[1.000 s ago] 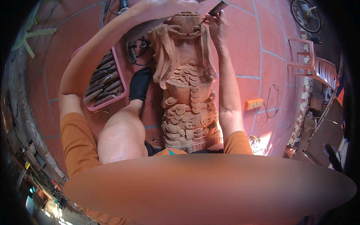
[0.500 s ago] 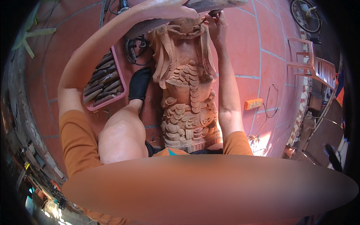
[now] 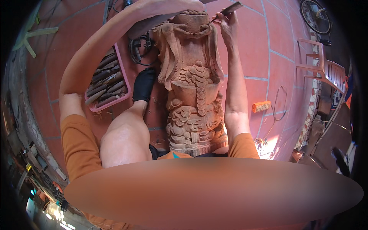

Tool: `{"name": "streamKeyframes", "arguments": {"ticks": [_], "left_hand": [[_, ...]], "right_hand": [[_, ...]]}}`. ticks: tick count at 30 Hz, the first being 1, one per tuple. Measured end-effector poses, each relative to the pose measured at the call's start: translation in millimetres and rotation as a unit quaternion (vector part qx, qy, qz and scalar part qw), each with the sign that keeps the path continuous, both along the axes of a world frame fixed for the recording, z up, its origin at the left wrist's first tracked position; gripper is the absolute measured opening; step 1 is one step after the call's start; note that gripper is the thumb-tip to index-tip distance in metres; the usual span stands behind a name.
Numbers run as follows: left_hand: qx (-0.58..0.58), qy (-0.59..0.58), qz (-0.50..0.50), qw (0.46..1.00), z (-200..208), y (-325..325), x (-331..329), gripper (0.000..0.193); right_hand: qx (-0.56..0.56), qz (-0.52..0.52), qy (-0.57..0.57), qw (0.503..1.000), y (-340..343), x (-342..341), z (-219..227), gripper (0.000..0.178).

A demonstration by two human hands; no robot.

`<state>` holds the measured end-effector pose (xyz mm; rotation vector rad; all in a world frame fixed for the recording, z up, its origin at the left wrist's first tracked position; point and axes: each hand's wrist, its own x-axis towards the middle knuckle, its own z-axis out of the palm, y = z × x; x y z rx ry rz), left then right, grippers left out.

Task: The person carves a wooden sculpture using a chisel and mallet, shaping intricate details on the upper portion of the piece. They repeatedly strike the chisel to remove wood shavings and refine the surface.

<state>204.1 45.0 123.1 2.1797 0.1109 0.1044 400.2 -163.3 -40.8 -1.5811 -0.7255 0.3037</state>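
Observation:
A reddish-brown wooden carving (image 3: 193, 92) lies lengthwise before me, with draped folds, layered discs and rounded relief. My right hand (image 3: 229, 28) is closed round a carving chisel (image 3: 233, 7), whose thin blade slants down to the carving's upper right edge, by the band of relief. Across the top of the view reaches my left hand (image 3: 188, 5), partly cut off by the frame edge. It grips a grey wooden mallet, now almost wholly out of view. Under my left forearm shows a dark grey surface I cannot make out.
Left of my leg, a pink tray (image 3: 126, 82) holds several carving tools (image 3: 109, 78). A corded power tool (image 3: 140, 50) lies beyond my black-socked foot (image 3: 143, 86). Right are an orange power strip (image 3: 261, 106) with its cord, a pink plastic chair (image 3: 331, 73) and a bicycle wheel (image 3: 314, 17).
My left hand has risen toward the top edge, taking the mallet off the chisel's end. My right hand has shifted slightly right, and more of the chisel and the carving's top shows.

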Motion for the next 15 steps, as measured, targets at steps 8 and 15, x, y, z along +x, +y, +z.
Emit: {"name": "streamKeyframes", "arguments": {"ticks": [8,15], "left_hand": [[0.125,0.007,-0.024,0.992,1,-12,15,0.061],[0.073,-0.082,-0.005,0.994,8,-10,17,0.061]], "right_hand": [[-0.067,-0.007,-0.103,0.992,5,-14,8,0.019],[-0.070,-0.019,-0.074,0.995,8,-15,5,0.018]]}}
